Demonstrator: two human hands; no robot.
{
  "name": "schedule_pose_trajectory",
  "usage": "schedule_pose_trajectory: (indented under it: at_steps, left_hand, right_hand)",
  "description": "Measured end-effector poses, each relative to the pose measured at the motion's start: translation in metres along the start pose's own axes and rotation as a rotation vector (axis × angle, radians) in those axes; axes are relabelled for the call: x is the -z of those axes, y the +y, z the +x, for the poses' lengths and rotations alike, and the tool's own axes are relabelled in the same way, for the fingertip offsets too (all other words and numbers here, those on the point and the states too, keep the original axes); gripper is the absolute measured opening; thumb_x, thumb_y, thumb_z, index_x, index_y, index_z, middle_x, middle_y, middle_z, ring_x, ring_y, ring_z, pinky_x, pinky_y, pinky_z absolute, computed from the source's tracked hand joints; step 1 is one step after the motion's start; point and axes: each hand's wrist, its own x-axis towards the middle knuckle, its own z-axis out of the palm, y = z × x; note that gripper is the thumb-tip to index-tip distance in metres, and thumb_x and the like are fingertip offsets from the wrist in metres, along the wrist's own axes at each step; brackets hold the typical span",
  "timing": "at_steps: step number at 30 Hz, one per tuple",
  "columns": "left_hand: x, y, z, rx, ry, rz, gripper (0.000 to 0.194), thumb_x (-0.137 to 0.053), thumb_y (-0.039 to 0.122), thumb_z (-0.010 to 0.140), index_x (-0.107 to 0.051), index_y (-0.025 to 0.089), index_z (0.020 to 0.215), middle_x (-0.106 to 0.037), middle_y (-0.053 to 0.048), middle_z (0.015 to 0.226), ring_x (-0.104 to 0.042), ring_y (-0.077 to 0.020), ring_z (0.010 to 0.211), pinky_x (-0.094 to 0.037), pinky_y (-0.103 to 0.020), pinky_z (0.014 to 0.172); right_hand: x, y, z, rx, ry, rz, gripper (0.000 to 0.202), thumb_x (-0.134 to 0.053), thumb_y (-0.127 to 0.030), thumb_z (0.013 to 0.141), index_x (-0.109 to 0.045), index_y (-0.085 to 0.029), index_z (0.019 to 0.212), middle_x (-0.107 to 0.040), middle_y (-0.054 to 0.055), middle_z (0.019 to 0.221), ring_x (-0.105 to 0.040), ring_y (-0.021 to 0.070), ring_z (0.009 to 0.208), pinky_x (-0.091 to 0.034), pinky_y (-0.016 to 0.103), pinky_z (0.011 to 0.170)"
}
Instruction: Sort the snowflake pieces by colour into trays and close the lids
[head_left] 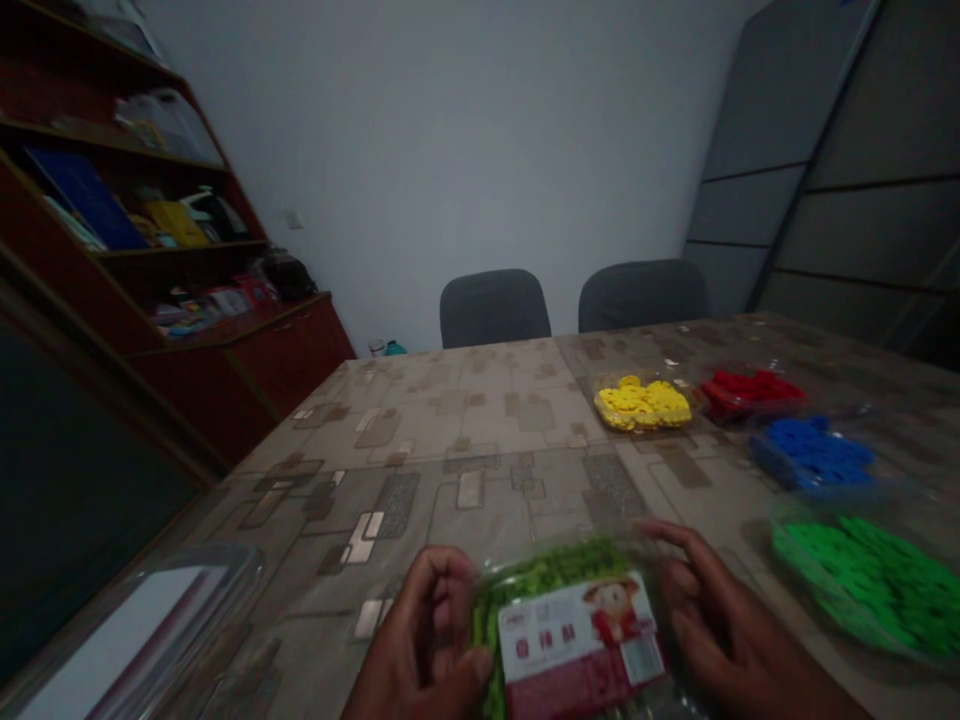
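Observation:
Low in the head view, a clear plastic box [577, 630] is full of small light-green pieces, and a printed label with a cartoon figure covers part of its lid. My left hand [431, 640] grips its left side, thumb at the front edge and fingers curled. Around the right side closes my right hand [724, 625], with the index finger along the far corner. The box's near edge runs out of the picture.
On the table's right stand clear boxes of yellow pieces [645, 402], red pieces [752, 392], blue pieces [814, 452] and green pieces [874, 580]. At lower left is a clear plastic lid or box [240, 575] with a white label. Two chairs [495, 305] stand beyond.

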Motion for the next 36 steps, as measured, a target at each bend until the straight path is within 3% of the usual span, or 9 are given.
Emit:
schedule_pose_trajectory:
  at_steps: [4,7,10,12,15,20,24,28,36]
  left_hand:
    - [0.005,0.005,0.030,0.185,-0.040,-0.106,0.040,-0.074,0.020,0.072,-0.051,0.025,0.105,-0.059,0.001,0.089,-0.064,-0.0173,0.076,-0.050,-0.031,0.071]
    - [0.014,0.010,0.037,0.091,-0.035,0.263,0.042,-0.064,0.017,0.078,-0.051,0.026,0.117,-0.061,-0.005,0.105,-0.065,-0.0246,0.096,-0.052,-0.039,0.083]
    - [0.017,0.024,0.028,-0.202,-0.080,0.875,0.055,-0.057,0.019,0.085,-0.043,0.032,0.137,-0.036,-0.009,0.152,-0.035,-0.0340,0.139,-0.031,-0.057,0.110]
    - [0.011,0.037,0.022,-0.282,-0.224,1.136,0.062,-0.056,0.024,0.088,-0.033,0.034,0.145,-0.015,-0.007,0.163,-0.015,-0.0349,0.147,-0.019,-0.063,0.114]
    - [-0.007,0.049,0.021,-0.189,-0.453,1.321,0.094,-0.074,0.043,0.075,-0.023,0.023,0.152,-0.005,-0.016,0.163,-0.005,-0.0400,0.147,-0.014,-0.067,0.113]
    - [-0.026,0.041,0.026,-0.174,-0.519,1.444,0.110,-0.078,0.039,0.064,-0.019,0.011,0.152,-0.006,-0.026,0.159,-0.006,-0.0418,0.146,-0.011,-0.065,0.114]
    - [-0.024,0.032,0.025,-0.176,-0.496,1.459,0.103,-0.076,0.034,0.066,-0.023,0.013,0.152,-0.013,-0.026,0.159,-0.010,-0.0421,0.146,-0.015,-0.065,0.113]
    - [-0.020,0.031,0.024,-0.229,-0.481,1.407,0.102,-0.074,0.029,0.065,-0.023,0.015,0.151,-0.020,-0.025,0.159,-0.016,-0.0421,0.145,-0.018,-0.064,0.114]
    - [-0.023,0.026,0.023,-0.224,-0.438,1.480,0.098,-0.069,0.029,0.067,-0.022,0.013,0.152,-0.014,-0.025,0.160,-0.013,-0.0418,0.146,-0.020,-0.063,0.113]
  right_hand:
    - [0.007,-0.019,0.025,-0.075,-0.068,-0.119,0.055,-0.050,-0.034,0.082,-0.040,-0.015,0.132,-0.055,-0.004,0.061,-0.059,0.0199,0.058,-0.044,0.032,0.054]
    - [0.015,-0.023,0.034,-0.104,-0.109,-0.263,0.055,-0.052,-0.032,0.080,-0.047,-0.012,0.132,-0.060,-0.001,0.063,-0.062,0.0214,0.060,-0.048,0.034,0.056]
    - [0.022,-0.026,0.034,-0.003,-0.055,-0.397,0.053,-0.053,-0.031,0.086,-0.048,-0.019,0.137,-0.070,0.012,0.105,-0.066,0.0278,0.094,-0.053,0.045,0.081]
    - [0.026,-0.032,0.033,0.119,-0.047,-0.498,0.051,-0.052,-0.035,0.090,-0.047,-0.024,0.140,-0.055,0.014,0.138,-0.052,0.0323,0.124,-0.042,0.053,0.102]
    - [0.027,-0.046,0.034,0.229,-0.245,-0.626,0.068,-0.060,-0.048,0.087,-0.037,-0.029,0.148,-0.025,0.009,0.159,-0.023,0.0363,0.144,-0.028,0.058,0.112]
    - [0.018,-0.058,0.037,0.248,-0.552,-0.719,0.114,-0.084,-0.048,0.062,-0.018,-0.029,0.154,-0.011,0.016,0.161,-0.012,0.0427,0.144,-0.025,0.062,0.111]
    - [0.010,-0.050,0.036,0.336,-0.489,-0.786,0.113,-0.086,-0.036,0.059,-0.023,-0.028,0.153,-0.020,0.019,0.159,-0.016,0.0412,0.144,-0.021,0.062,0.112]
    - [0.009,-0.044,0.039,0.389,-0.480,-0.764,0.116,-0.085,-0.044,0.057,-0.023,-0.027,0.153,-0.025,0.019,0.157,-0.019,0.0423,0.142,-0.020,0.063,0.111]
    - [0.009,-0.042,0.044,0.413,-0.479,-0.786,0.117,-0.084,-0.042,0.055,-0.022,-0.027,0.153,-0.026,0.019,0.155,-0.019,0.0400,0.142,-0.026,0.057,0.110]
